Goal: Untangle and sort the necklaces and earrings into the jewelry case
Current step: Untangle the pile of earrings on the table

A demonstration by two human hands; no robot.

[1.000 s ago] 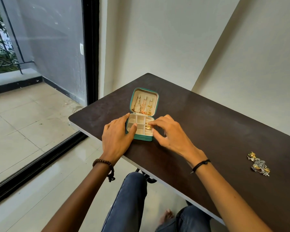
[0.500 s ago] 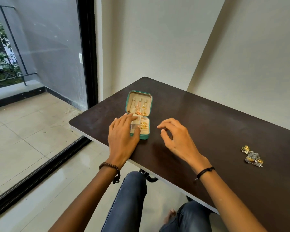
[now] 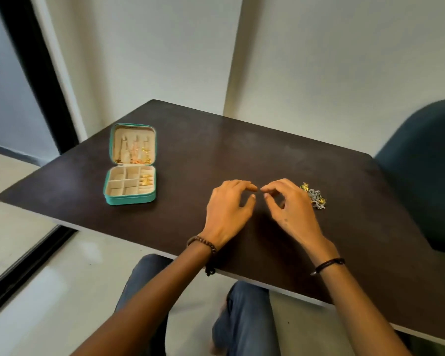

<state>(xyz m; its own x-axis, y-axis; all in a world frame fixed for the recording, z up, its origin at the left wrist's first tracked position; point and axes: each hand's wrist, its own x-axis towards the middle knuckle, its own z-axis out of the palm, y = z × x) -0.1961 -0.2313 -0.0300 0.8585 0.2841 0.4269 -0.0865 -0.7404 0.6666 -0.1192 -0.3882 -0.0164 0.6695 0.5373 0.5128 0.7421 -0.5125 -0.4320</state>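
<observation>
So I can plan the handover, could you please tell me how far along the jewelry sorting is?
Done: chains hang in the lid of the jewelry case, and gold earrings sit in its right-hand compartment. In hand: nothing; the left hand and right hand hover empty near the tangled pile. Left: that pile on the table awaits untangling and sorting.

The jewelry case point(image 3: 129, 200) is teal outside with a cream lining. The earrings point(image 3: 147, 179) in it are bright gold, and the chains point(image 3: 136, 150) in its lid are gold and pinkish-orange. The table point(image 3: 216, 140) is dark brown, faintly mottled. The jewelry heap point(image 3: 315, 197) mixes silver-grey with yellow gold. The chair point(image 3: 421, 176) is deep blue-green, the wall point(image 3: 152, 47) off-white, the door frame point(image 3: 31, 73) black and the jeans point(image 3: 247, 317) faded blue. The beaded bracelet point(image 3: 203, 244) is brown, the cord band point(image 3: 329, 264) black.
</observation>
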